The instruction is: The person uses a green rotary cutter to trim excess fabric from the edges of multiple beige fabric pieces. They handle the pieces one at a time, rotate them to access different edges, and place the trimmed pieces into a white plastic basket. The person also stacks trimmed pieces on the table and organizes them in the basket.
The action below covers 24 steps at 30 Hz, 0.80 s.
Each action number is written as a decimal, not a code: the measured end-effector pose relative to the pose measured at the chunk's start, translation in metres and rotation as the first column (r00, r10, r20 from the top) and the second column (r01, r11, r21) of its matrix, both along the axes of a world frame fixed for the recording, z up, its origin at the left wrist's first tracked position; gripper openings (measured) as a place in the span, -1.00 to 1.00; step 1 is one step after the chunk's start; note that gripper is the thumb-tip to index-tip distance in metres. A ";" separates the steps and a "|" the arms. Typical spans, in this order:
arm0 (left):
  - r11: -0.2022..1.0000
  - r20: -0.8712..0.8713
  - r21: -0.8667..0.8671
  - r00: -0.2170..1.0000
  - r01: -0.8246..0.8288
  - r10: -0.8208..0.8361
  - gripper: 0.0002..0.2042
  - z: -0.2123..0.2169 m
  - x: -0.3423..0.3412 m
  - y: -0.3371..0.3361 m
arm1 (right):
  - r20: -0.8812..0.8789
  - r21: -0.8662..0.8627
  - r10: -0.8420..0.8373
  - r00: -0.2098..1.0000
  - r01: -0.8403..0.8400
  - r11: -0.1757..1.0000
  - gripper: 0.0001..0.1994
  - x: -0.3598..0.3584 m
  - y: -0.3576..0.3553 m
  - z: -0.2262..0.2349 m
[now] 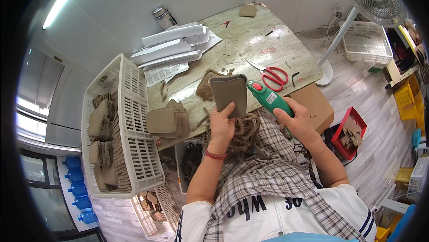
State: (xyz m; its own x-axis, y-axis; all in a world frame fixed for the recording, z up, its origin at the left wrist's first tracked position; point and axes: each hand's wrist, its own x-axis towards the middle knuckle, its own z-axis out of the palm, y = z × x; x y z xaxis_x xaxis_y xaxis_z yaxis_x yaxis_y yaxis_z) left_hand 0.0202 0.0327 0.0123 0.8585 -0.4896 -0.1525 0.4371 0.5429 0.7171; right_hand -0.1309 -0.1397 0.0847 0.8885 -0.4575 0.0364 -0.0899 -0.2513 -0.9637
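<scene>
Your left hand point(221, 125) pinched, thumb on top; your right hand point(298, 119) curled in a grip, both bare forearms point(206, 170) angled forward.

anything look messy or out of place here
Yes: a tangle of brown strips lies heaped on the checked apron, looking like uncleared waste, and the papers on the table sit curled and crooked.

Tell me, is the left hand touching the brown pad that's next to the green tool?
Touching. The head view shows the left hand holding the brown pad near its lower end, with the thumb lying on its face.
</scene>
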 end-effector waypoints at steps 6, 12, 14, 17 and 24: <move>0.980 0.112 0.162 0.984 0.118 -0.137 -0.68 0.022 0.017 0.025 | -0.088 -0.005 0.091 0.992 -0.092 0.996 -0.57 -0.013 -0.016 -0.004; 0.937 0.186 0.314 0.959 0.151 -0.216 -0.59 0.034 0.026 0.040 | -0.032 -0.188 0.159 0.987 -0.162 0.969 -0.56 -0.018 -0.017 0.000; 0.922 0.200 0.348 0.948 0.168 -0.248 -0.58 0.034 0.027 0.044 | -0.012 -0.246 0.171 0.985 -0.168 0.955 -0.56 -0.019 -0.016 -0.001; 0.903 0.188 0.376 0.936 0.210 -0.297 -0.57 0.031 0.027 0.046 | 0.002 -0.314 0.173 0.985 -0.164 0.935 -0.55 -0.020 -0.015 -0.009; 0.873 0.077 0.389 0.934 0.294 -0.349 -0.55 0.024 0.011 0.047 | 0.001 -0.287 0.148 0.989 -0.141 0.947 -0.56 -0.018 -0.003 -0.009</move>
